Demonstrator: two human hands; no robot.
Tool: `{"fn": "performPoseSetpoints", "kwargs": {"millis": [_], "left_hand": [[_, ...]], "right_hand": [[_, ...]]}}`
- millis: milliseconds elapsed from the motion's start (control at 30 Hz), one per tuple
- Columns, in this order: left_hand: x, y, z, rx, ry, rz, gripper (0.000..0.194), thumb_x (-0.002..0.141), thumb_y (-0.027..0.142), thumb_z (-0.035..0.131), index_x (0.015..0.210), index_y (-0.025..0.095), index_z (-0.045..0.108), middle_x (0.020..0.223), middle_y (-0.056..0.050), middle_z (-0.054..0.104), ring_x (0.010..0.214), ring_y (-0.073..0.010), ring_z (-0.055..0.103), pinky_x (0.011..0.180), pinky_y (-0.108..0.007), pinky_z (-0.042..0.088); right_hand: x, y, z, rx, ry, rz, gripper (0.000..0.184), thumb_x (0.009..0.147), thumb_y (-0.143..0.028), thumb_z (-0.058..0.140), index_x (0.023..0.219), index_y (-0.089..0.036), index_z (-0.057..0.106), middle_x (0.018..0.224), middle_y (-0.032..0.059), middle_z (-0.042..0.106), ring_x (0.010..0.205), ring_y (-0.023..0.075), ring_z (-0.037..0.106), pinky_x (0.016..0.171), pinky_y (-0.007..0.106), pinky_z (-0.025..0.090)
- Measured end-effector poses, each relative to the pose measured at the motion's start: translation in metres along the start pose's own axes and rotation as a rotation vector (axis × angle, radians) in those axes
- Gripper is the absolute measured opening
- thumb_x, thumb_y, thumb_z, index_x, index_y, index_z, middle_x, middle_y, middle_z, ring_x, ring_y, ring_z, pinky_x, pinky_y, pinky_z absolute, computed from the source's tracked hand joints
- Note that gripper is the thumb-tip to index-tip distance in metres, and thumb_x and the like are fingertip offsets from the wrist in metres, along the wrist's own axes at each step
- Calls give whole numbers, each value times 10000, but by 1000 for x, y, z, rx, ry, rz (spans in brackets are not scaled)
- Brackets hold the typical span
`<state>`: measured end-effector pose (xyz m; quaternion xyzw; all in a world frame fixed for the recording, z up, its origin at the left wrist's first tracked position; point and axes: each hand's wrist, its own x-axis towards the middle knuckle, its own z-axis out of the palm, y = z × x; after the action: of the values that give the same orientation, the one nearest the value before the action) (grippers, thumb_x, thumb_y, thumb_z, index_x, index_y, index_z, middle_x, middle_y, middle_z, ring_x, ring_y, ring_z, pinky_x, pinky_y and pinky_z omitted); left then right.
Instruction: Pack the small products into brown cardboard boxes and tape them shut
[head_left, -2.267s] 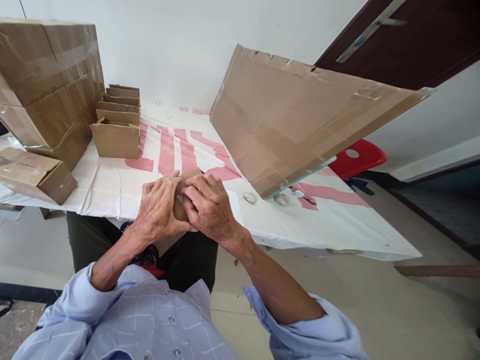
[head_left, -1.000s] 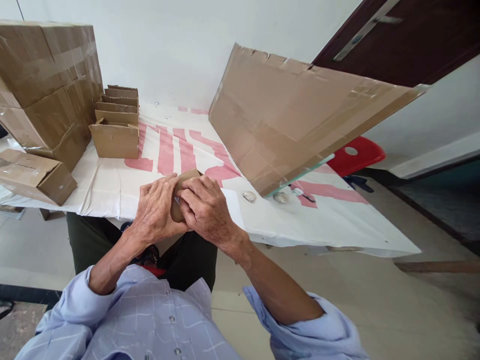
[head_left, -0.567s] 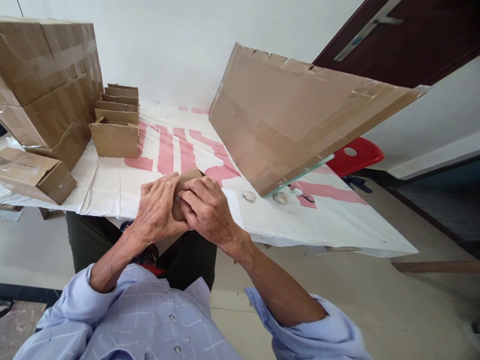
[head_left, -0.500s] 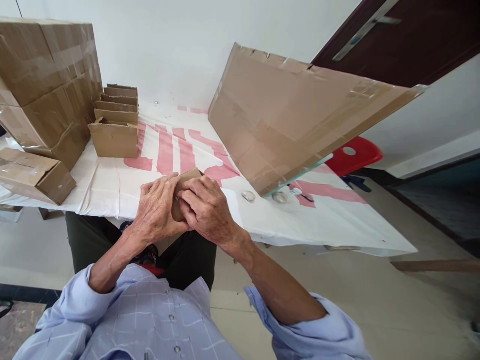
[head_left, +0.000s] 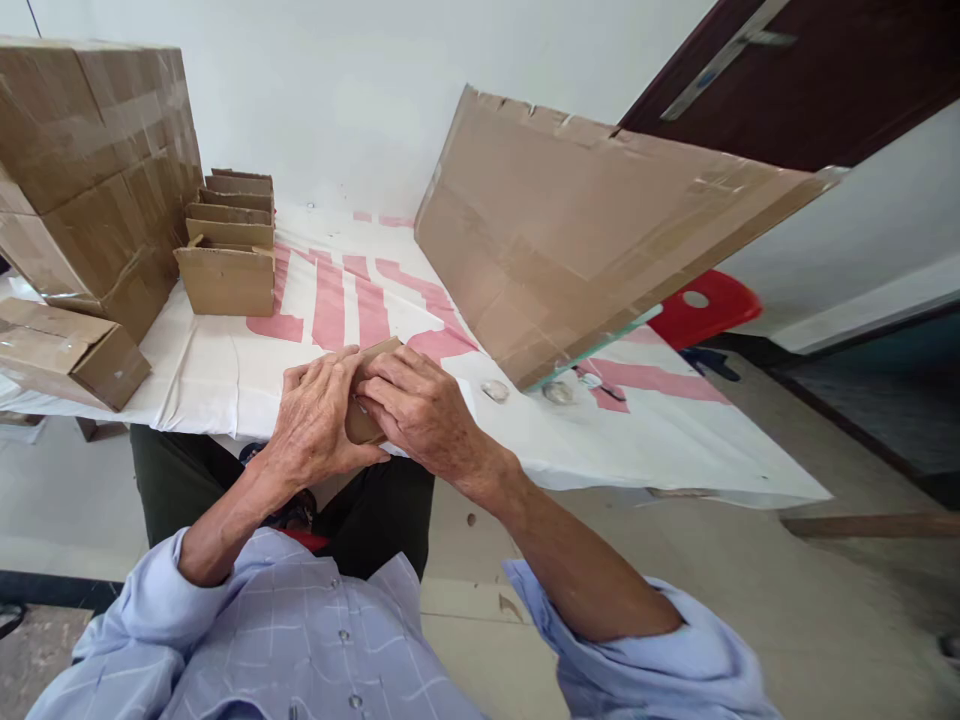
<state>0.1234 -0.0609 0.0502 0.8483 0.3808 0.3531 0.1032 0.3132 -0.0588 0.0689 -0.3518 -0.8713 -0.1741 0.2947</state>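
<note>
A small brown cardboard box (head_left: 363,424) is between my two hands at the table's front edge, mostly covered by them. My left hand (head_left: 315,415) wraps round its left side, thumb along the near side. My right hand (head_left: 424,415) lies over the box's right and top, its fingers bent and pressed on the cardboard. The fingertips of both hands nearly meet on top. What lies under the right fingers is hidden.
Small open cardboard boxes (head_left: 229,280) stand in a row at the left, beside a stack of taped cartons (head_left: 97,150). One box (head_left: 71,350) lies nearer. A large cardboard sheet (head_left: 585,240) leans on the right; tape rolls (head_left: 557,392) lie by it. Behind is a red chair (head_left: 705,308).
My right elbow and forearm have swung slightly outward to the right. The right hand has shifted a little on the box; my left hand stays on it.
</note>
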Motion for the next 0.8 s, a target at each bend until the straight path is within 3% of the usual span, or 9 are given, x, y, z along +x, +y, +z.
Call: {"fn": "performPoseSetpoints", "kwargs": {"millis": [467, 800], "left_hand": [[-1, -3, 3, -12, 16, 33, 1008, 682, 358, 938, 1542, 214, 432, 1576, -204, 608, 1484, -423, 566, 1202, -573, 411], [-1, 0, -1, -17, -8, 3, 1010, 687, 365, 926, 1562, 226, 442, 1585, -198, 602, 1484, -432, 561, 1203, -582, 401]], "right_hand": [[9, 6, -1, -68, -170, -64, 328, 1019, -41, 455, 1114, -109, 762, 1031, 155, 721, 960, 285, 560, 890, 440, 498], [6, 1, 6, -125, -94, -67, 367, 1010, -22, 389, 1051, -125, 739, 994, 155, 695, 932, 288, 549, 854, 453, 501]]}}
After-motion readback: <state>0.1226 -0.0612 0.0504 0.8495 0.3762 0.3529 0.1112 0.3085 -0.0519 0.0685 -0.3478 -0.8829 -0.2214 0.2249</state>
